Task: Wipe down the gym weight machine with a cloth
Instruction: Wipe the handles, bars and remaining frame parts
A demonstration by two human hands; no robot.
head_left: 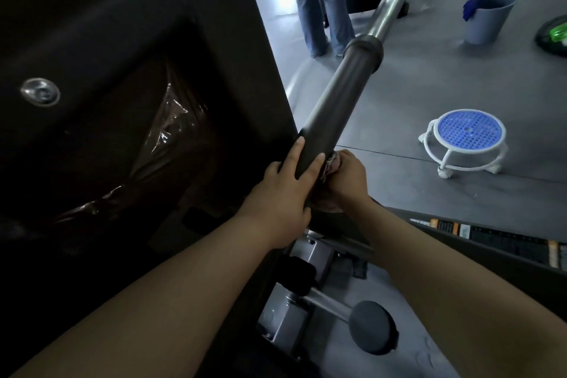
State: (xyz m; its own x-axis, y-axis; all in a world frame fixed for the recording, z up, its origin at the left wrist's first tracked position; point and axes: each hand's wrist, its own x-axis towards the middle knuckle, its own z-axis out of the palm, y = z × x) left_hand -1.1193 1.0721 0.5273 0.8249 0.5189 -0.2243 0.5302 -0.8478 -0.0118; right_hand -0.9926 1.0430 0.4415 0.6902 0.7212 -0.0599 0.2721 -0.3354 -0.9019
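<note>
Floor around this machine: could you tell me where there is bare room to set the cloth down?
Bare grey floor lies between the padded bar and the round stool, and below the stool toward the machine's edge. It is crowded near the bucket and the bystander's legs.
</note>
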